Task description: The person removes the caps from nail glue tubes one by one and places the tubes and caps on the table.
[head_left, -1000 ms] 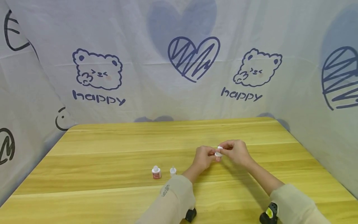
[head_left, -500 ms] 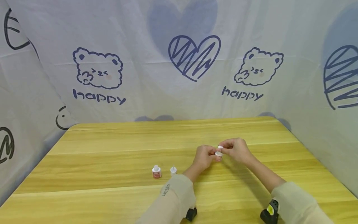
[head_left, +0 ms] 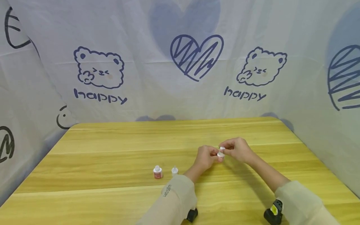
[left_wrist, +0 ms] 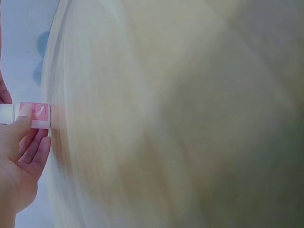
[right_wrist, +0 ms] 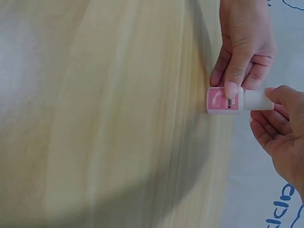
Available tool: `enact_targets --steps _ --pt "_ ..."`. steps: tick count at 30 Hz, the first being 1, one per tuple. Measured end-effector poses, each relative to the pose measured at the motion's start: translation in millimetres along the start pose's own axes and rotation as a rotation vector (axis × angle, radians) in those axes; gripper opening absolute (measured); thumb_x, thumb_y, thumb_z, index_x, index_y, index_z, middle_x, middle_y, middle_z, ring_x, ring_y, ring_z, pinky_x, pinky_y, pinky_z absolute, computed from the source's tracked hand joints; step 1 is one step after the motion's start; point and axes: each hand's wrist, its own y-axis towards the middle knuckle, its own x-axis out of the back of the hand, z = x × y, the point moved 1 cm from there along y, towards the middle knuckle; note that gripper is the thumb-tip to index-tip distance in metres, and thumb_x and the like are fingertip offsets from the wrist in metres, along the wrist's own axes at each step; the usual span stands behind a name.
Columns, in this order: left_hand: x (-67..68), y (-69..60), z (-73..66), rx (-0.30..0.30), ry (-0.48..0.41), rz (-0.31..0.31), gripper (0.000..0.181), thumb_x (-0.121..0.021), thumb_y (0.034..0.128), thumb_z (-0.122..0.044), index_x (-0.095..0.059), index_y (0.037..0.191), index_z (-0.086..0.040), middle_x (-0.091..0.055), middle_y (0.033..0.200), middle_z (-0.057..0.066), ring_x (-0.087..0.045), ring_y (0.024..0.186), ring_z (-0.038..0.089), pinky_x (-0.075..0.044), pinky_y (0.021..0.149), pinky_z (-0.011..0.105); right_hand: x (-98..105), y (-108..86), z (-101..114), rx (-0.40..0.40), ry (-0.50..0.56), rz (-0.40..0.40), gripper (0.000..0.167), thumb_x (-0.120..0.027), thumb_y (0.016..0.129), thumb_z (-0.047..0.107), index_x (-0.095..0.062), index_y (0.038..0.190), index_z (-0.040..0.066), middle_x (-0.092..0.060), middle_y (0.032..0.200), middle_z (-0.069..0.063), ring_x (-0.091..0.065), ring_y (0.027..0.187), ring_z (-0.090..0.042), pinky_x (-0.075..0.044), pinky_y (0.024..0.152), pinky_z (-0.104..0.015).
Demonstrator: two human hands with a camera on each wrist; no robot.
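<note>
Between both hands stands a small white bottle (head_left: 220, 157) with a pink label, its base at the table. My left hand (head_left: 204, 157) pinches the bottle's labelled body between thumb and fingers; the left wrist view shows the thumb lying across the pink label (left_wrist: 40, 112). On top of the bottle is a white cap (right_wrist: 259, 100), which my right hand (head_left: 239, 151) pinches between thumb and fingers. Cap and bottle meet in the right wrist view; whether the cap is tight cannot be told.
Left of my left forearm, a second white bottle (head_left: 158, 172) with a red label stands upright on the wooden table (head_left: 112, 147). Beside it is a small white piece with a thin tip (head_left: 175, 170), partly near my sleeve. A printed cloth (head_left: 152, 78) hangs behind the table.
Both hands keep their hold on the bottle and its cap, with only slight finger movement at the cap. The head view has shifted a little.
</note>
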Motion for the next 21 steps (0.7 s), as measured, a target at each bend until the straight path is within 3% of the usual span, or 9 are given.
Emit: enact_targets --steps 7,14,21 --pt "-1.4 -0.5 -0.9 -0.010 0.036 -0.009 0.013 -0.074 0.0746 -0.005 -0.073 0.084 0.004 -0.073 0.081 0.014 -0.066 0.072 0.011 -0.049 0.062 0.011 -3.0 -3.3 -2.4 -0.005 0.014 -0.062 0.019 -0.065 0.085 0.005 -0.067 0.098 -0.008 -0.070 0.089 -0.019 -0.066 0.079 -0.023 -0.054 0.065 -0.025" --pt "-1.8 -0.9 0.3 -0.032 0.054 -0.012 0.015 -0.074 0.0744 -0.005 -0.073 0.086 0.004 -0.073 0.082 0.014 -0.068 0.075 0.014 -0.049 0.063 0.010 -5.9 -5.2 -1.5 -0.011 -0.011 -0.129 0.010 -0.067 0.083 0.005 -0.069 0.086 -0.004 -0.070 0.080 -0.014 -0.062 0.070 -0.014 -0.049 0.059 -0.020" --pt "0.2 -0.7 -0.1 -0.053 0.076 -0.002 0.014 -0.073 0.0760 -0.006 -0.074 0.086 0.002 -0.073 0.086 0.013 -0.069 0.080 0.016 -0.050 0.066 0.012 -6.0 -4.4 1.6 -0.002 -0.030 -0.132 0.008 -0.068 0.083 0.004 -0.070 0.083 -0.003 -0.070 0.077 -0.013 -0.061 0.068 -0.013 -0.048 0.057 -0.020"
